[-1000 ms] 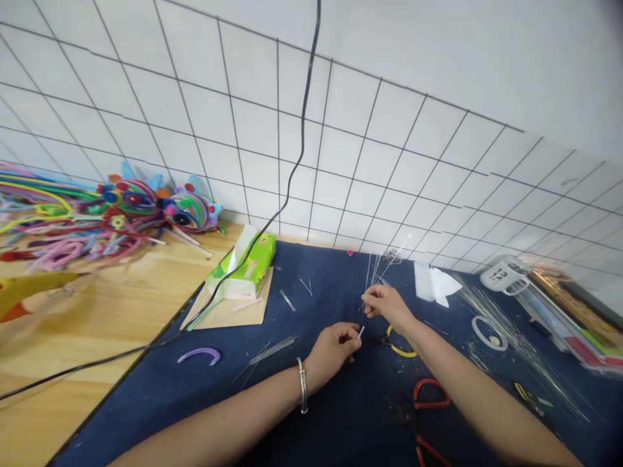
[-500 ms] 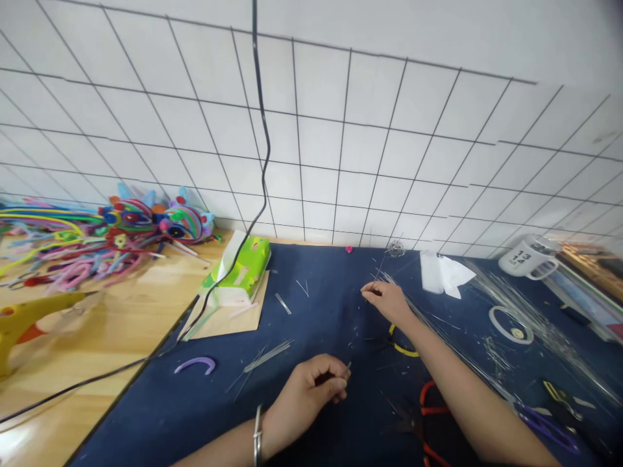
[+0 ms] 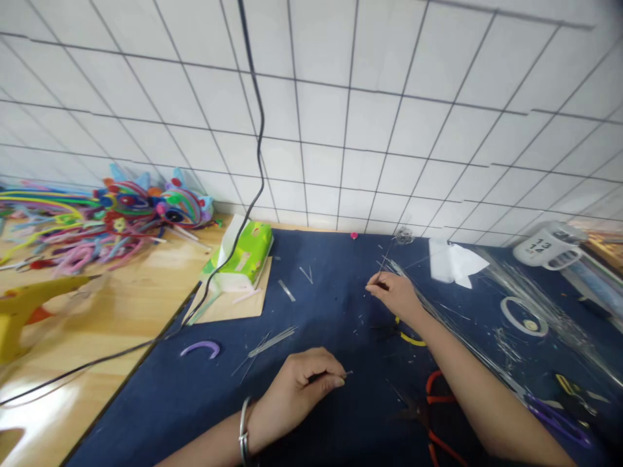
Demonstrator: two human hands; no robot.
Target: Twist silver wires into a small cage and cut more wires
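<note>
My left hand is closed in a pinch above the dark blue mat, and the tip of a short thin wire pokes out past thumb and forefinger. Farther back, my right hand pinches a long thin wire that slants up towards the wall. Beyond it lies a tangled wire clump. Several thin straight wires run beneath and beside my right forearm. Left of my left hand rests a small bundle of thin strips.
Red-handled cutters, yellow-handled pliers and purple scissors lie around my right forearm. A green tissue pack, a purple arc and a yellow glue gun are leftward. A mug stands back right; a black cable hangs in front.
The view has tilted slightly downward. My right hand keeps its pinch, and its wire now shows more clearly, pointing upward. My left hand's fingers remain pinched, with its wire tip turned flatter.
</note>
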